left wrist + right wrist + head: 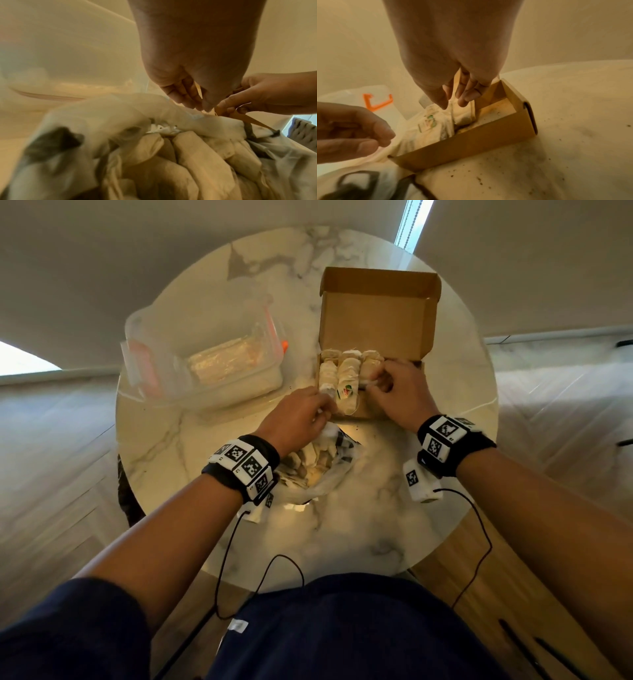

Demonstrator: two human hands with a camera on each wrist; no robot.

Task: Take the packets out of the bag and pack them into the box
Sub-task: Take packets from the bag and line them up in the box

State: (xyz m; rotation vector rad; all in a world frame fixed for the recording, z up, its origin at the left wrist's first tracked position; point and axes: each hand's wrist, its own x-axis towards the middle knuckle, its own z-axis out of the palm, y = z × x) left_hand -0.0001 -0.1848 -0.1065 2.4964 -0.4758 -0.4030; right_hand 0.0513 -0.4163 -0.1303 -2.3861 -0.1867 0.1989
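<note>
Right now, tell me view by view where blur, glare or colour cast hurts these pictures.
Head view: wide-angle bending curves the table edge; glare pools near the bag. Left wrist view: heavy yellow cast, bag smeared soft, left hand sharper. Right wrist view: same warm cast; box fairly crisp, left hand blurred.

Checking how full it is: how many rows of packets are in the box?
3: left row, middle row, right row beneath the right hand; others may be hidden.

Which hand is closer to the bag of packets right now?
Left. The left hand hangs right over the bag; the right hand is beyond it, reaching into the box.
</note>
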